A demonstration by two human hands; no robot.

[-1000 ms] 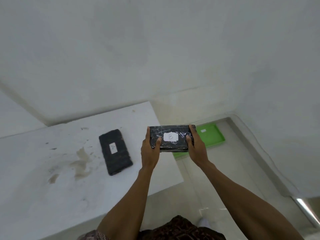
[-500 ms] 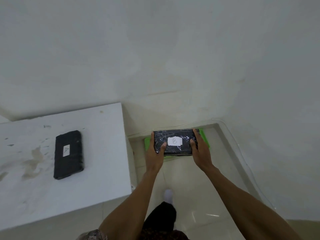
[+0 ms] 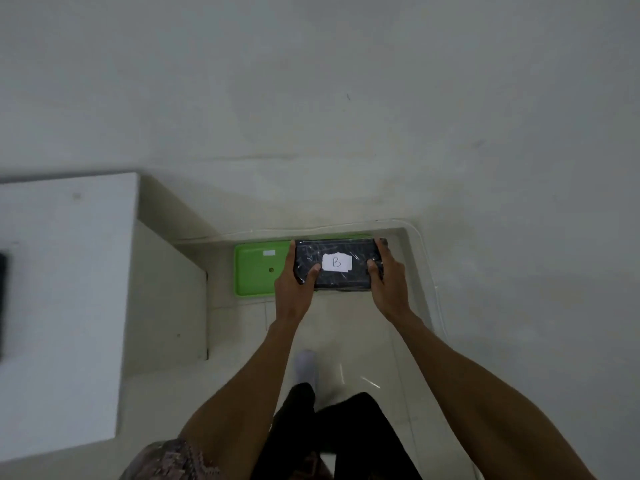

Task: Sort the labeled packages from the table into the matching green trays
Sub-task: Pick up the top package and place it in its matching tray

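A black plastic-wrapped package [image 3: 337,252] with a white label marked "B" is held level between both hands. My left hand [image 3: 296,277] grips its left end and my right hand [image 3: 388,275] grips its right end. Below and behind it, a green tray [image 3: 258,273] lies on the floor against the wall, with a small white label near its far left corner. The package covers the tray's right part. A second black package [image 3: 2,271] lies on the white table [image 3: 65,289], cut off by the left frame edge.
The white table block stands to the left of the tray. White walls close the corner behind and to the right of the tray. My legs and one foot in a white sock [image 3: 306,367] are on the tiled floor below.
I have turned and stepped right, away from the table. The "B" package, held in both hands throughout, now hangs over the green tray's right part. The table package has slid to the left edge.
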